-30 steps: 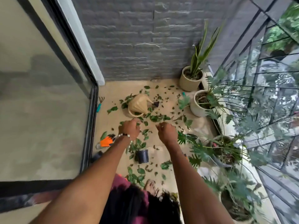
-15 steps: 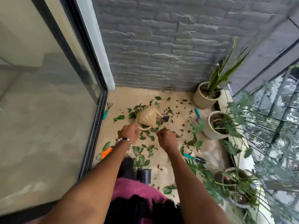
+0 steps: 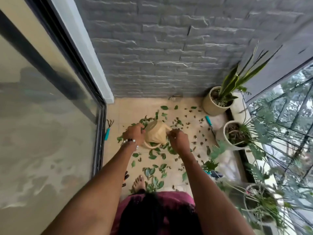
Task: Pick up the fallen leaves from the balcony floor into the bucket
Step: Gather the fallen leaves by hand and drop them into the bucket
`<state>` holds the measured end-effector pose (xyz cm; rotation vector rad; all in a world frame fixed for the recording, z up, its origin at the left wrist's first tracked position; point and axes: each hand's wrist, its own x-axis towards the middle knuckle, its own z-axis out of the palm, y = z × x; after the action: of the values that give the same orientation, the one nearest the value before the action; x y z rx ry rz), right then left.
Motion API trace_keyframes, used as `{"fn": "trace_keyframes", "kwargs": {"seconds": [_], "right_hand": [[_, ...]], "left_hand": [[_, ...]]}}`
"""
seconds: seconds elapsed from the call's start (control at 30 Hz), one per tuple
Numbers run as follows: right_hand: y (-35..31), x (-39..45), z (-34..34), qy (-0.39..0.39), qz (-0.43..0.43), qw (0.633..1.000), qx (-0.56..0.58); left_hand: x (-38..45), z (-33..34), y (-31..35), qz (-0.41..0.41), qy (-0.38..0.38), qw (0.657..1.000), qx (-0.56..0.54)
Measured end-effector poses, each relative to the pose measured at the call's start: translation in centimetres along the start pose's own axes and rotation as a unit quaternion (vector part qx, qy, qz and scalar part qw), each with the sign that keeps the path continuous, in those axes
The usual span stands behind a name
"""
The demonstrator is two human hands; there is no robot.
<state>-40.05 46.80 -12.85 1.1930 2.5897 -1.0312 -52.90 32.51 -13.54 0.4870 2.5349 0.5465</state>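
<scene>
- Stood far left: sliding glass door (image 3: pixel 50 124), with a teal-handled hand rake (image 3: pixel 108 129) lying at its foot.
- Reached forward left of centre: left hand (image 3: pixel 134 134), beaded bracelet (image 3: pixel 129 141) on the wrist, fingers curled down at the left side of the bucket (image 3: pixel 156 134); whether gripping the bucket or only leaves, could not tell.
- Lay tipped on its side at mid-floor: beige bucket, handle toward the near side.
- Curled tight just right of the bucket: right hand (image 3: pixel 178 139), fingertips pinched together against its edge; contents too blurred to tell.
- Lay scattered around and nearer: fallen leaves (image 3: pixel 152 156) on the balcony floor (image 3: pixel 128 109).
- Stood far right: two pale potted plants (image 3: pixel 216 100).
</scene>
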Motion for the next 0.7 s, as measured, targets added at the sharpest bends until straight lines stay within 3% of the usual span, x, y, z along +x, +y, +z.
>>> {"fn": "trace_keyframes", "kwargs": {"seconds": [0.33, 0.7], "right_hand": [[2.4, 9.2, -5.0, 0.027, 0.029, 0.999, 0.010], [10.8, 28.9, -5.1, -0.055, 0.046, 0.997, 0.005]], "left_hand": [[9.2, 0.5, 4.5, 0.004, -0.025, 0.999, -0.023], [24.4, 9.2, 9.7, -0.071, -0.010, 0.995, -0.066]]}}
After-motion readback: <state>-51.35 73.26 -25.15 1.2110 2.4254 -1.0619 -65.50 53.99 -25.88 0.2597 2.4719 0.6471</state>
